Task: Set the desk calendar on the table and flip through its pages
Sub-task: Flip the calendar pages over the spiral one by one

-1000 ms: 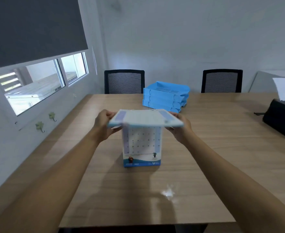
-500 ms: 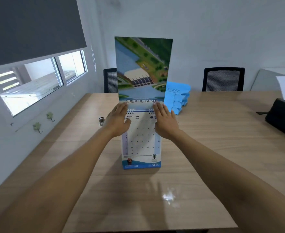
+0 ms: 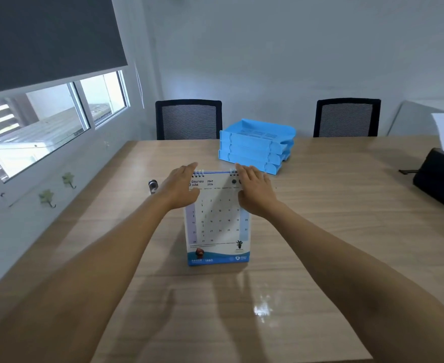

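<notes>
The desk calendar (image 3: pixel 219 226) stands upright on the wooden table (image 3: pixel 333 231), spiral binding at the top, showing a June page with a blue band along its bottom. My left hand (image 3: pixel 180 187) lies flat over its upper left corner, fingers stretched past the binding. At the upper right corner my right hand (image 3: pixel 255 191) rests the same way, fingers extended. Both hands press on the calendar's top and neither grips a page. The flipped page is out of sight behind the calendar.
A stack of blue letter trays (image 3: pixel 255 149) stands just behind the calendar. A small metal object (image 3: pixel 152 186) lies left of my left hand. A black bag (image 3: pixel 443 179) sits at the right edge. Two black chairs (image 3: pixel 188 119) stand at the far side; a window wall runs along the left.
The page with the picture, lifted level a second ago and upright half a second ago, has gone over the back. My hands moved up to the binding, and the June page now shows.
</notes>
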A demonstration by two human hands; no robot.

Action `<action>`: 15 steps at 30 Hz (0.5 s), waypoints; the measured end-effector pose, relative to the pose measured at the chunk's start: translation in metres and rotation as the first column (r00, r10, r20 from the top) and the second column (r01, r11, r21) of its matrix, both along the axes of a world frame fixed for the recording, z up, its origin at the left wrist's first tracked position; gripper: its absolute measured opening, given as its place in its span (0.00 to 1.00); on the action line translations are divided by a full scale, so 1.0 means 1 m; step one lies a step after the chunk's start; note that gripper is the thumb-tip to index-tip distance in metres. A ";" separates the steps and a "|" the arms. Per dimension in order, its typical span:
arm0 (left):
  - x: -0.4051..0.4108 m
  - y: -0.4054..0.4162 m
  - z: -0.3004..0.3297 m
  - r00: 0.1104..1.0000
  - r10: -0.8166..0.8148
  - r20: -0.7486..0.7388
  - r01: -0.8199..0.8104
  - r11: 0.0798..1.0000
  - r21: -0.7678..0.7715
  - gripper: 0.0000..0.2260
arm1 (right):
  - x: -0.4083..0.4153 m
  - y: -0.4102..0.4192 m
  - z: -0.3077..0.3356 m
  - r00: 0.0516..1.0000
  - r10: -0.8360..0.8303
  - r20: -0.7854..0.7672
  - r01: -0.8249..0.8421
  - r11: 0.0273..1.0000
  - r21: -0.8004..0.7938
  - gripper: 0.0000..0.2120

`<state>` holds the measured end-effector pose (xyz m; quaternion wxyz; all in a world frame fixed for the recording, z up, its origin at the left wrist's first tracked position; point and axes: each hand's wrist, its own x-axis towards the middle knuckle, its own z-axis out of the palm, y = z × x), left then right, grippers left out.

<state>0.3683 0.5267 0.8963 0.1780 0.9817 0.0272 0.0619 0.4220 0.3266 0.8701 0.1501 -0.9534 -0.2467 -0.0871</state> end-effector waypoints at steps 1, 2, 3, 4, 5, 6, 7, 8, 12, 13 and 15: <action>0.000 0.001 -0.001 1.000 0.000 -0.001 0.000 1.000 -0.016 0.32 | 0.000 -0.001 0.000 1.000 0.004 -0.001 -0.004 1.000 0.002 0.34; 0.000 0.002 -0.001 1.000 0.002 0.000 -0.002 0.999 -0.040 0.32 | 0.001 -0.001 -0.001 1.000 0.009 -0.001 -0.009 1.000 0.007 0.34; 0.000 0.003 -0.003 1.000 0.010 0.010 -0.009 0.997 -0.078 0.31 | 0.002 -0.001 -0.001 1.000 0.012 0.001 -0.012 1.000 0.017 0.33; 0.000 0.005 -0.005 0.999 0.024 0.025 -0.020 0.992 -0.122 0.31 | 0.003 -0.002 -0.001 1.000 0.013 0.005 -0.013 0.999 0.035 0.32; 0.000 0.007 -0.007 0.998 0.038 0.042 -0.031 0.986 -0.162 0.29 | 0.004 -0.002 0.000 1.000 0.010 0.009 -0.011 0.998 0.059 0.31; -0.001 0.007 -0.009 0.997 0.052 0.057 -0.040 0.981 -0.189 0.28 | 0.005 -0.003 0.000 1.000 0.003 0.007 -0.004 0.997 0.083 0.30; -0.001 0.008 -0.010 0.996 0.062 0.070 -0.046 0.977 -0.207 0.27 | 0.006 -0.004 -0.001 1.000 -0.002 0.000 0.002 0.995 0.098 0.30; -0.001 0.007 -0.011 0.994 0.070 0.078 -0.051 0.974 -0.222 0.27 | 0.006 -0.005 -0.002 1.000 -0.002 -0.011 0.003 0.995 0.097 0.30; 0.001 0.004 -0.013 0.994 0.082 0.071 -0.060 0.962 -0.268 0.28 | 0.001 -0.004 -0.008 0.995 0.012 -0.096 0.002 0.989 0.147 0.30; 0.003 0.004 -0.013 0.995 0.079 0.067 -0.058 0.962 -0.268 0.28 | 0.001 -0.002 -0.009 0.994 0.010 -0.111 0.009 0.985 0.172 0.31; 0.005 0.004 -0.012 0.995 0.083 0.050 -0.067 0.963 -0.261 0.29 | 0.000 0.001 -0.009 0.990 -0.006 -0.138 0.035 0.977 0.210 0.31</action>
